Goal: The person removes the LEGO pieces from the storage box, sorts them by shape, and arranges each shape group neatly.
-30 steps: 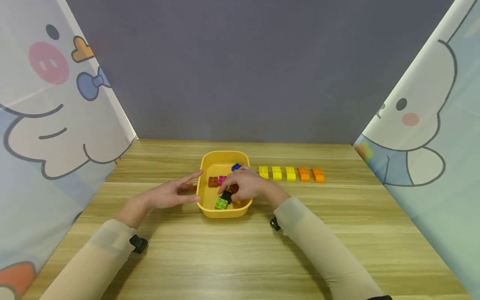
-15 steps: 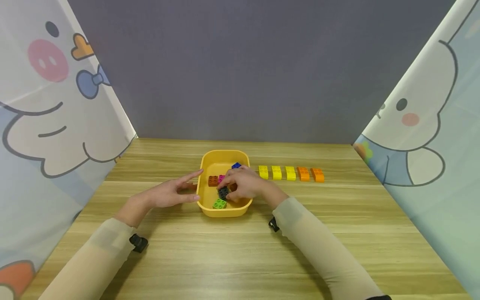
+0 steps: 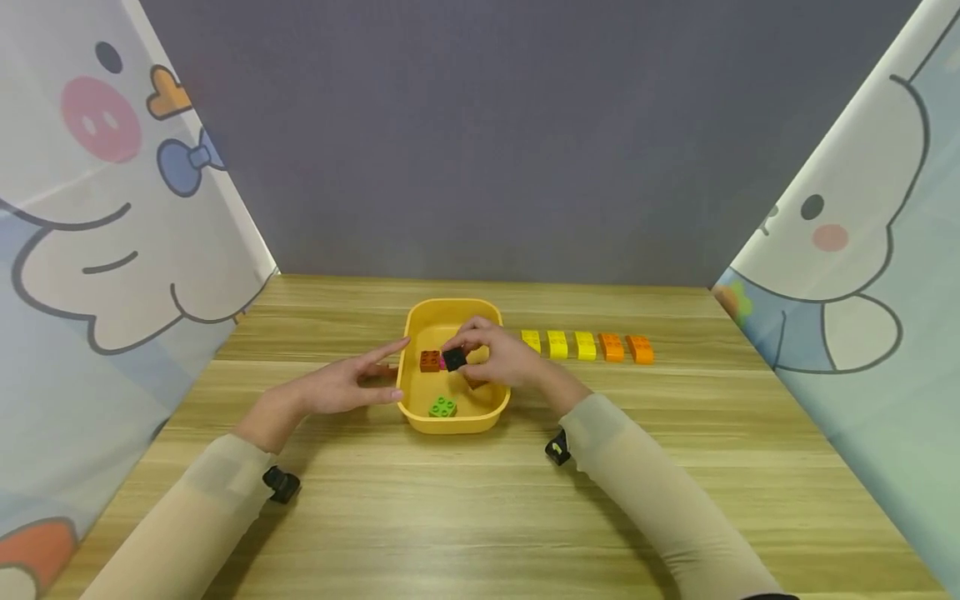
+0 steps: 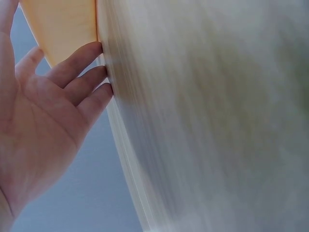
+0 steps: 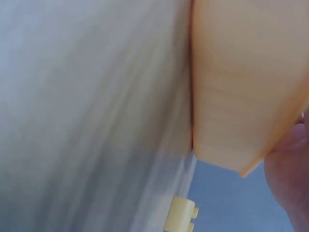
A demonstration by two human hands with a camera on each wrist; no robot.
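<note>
A yellow-orange bin [image 3: 453, 425] stands on the wooden table with several toy building bricks inside. My right hand [image 3: 498, 354] is over its right part and pinches a black brick [image 3: 453, 359] between thumb and fingers. My left hand [image 3: 341, 385], fingers spread and straight, touches the bin's left wall; in the left wrist view the left hand [image 4: 48, 106] lies against the bin [image 4: 67, 24]. Inside the bin are a green brick [image 3: 442, 407] near the front, a brown brick [image 3: 430, 361] at the left, and a magenta one [image 3: 442, 364] mostly hidden. Another brown brick [image 3: 476, 383] shows below my right hand.
Right of the bin runs a row: yellow bricks [image 3: 557, 345], then orange bricks [image 3: 611, 347]. A yellow brick [image 5: 179, 214] also shows in the right wrist view. A grey wall [image 3: 487, 167] closes off the table's back, with printed cloth panels [image 3: 847, 250] at both sides.
My right hand has taken hold of the black brick and lifted it from beside the green brick, away from me. My left hand has stayed at the bin's wall.
</note>
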